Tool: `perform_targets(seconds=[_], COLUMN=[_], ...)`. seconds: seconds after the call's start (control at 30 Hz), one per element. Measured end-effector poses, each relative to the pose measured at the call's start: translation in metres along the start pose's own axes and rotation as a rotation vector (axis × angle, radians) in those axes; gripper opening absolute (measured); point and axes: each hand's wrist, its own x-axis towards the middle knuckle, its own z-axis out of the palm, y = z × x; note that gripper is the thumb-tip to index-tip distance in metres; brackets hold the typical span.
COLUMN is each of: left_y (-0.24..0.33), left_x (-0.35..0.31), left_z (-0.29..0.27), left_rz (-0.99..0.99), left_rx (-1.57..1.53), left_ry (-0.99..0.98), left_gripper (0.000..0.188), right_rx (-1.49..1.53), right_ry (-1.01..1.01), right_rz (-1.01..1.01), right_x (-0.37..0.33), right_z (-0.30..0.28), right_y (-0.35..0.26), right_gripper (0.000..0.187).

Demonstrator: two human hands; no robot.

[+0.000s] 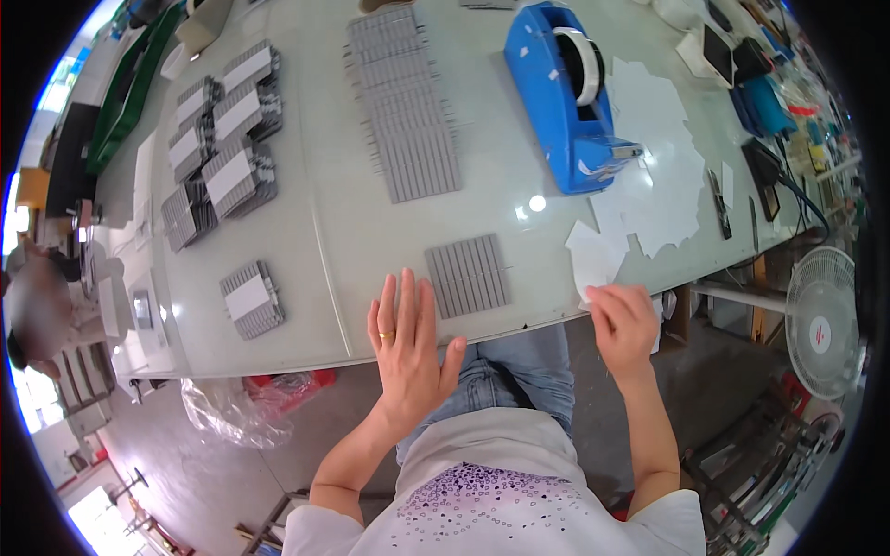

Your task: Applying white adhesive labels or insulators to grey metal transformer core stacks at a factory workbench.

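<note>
My left hand lies flat at the table's near edge, fingers stretched out, just left of a small block of grey strips set side by side. Its fingertips come close to the block's left side. My right hand pinches the lower corner of a white paper piece at the near edge, right of the block. That paper lies beside a spread of overlapping white paper sheets. Farther off, a long row of similar grey strips with thin pins sticking out at its sides runs away from me.
A blue tape dispenser stands beyond the papers. Grey stacks with white labels are grouped at the left, with a single labelled stack nearer. Tweezers lie at the right. A white fan stands off the right edge. Another person is at far left.
</note>
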Motion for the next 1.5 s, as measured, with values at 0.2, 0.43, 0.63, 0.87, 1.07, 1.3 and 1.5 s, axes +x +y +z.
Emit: perform_targets(seconds=[0.2,0.43,0.63,0.87,1.07,1.3,1.5], left_y=[-0.02,-0.029,-0.033,-0.032,-0.032,-0.031,-0.028], left_x=[-0.005,0.002,0.004,0.002,0.002,0.002,0.0], left_z=[-0.011,-0.01,-0.003,-0.001,-0.003,-0.003,-0.003], left_rz=[0.084,0.105,0.134,0.151,0.15,0.152,0.168], left_rx=[0.009,0.013,-0.024,0.027,0.053,0.068,0.109], left_ry=[0.045,0.078,0.088,0.077,0.089,0.087,0.029], left_gripper=[0.054,0.05,0.042,0.043,0.049,0.048,0.046], right_rx=[0.502,0.128,0.919,0.974,0.91,0.884,0.831], right_ry=[-0.345,0.075,-0.145,-0.355,-0.382,-0.369,-0.38], right_rz=[0.629,0.429,0.926,0.895,0.885,0.865,0.839], right_x=[0.02,0.033,0.062,0.07,0.072,0.07,0.072], right_z=[-0.015,-0.016,0.022,0.053,0.057,0.059,0.052], right_y=[0.007,0.003,-0.035,-0.047,-0.053,-0.053,-0.05], right_gripper=[0.018,0.016,0.018,0.014,0.013,0.013,0.016])
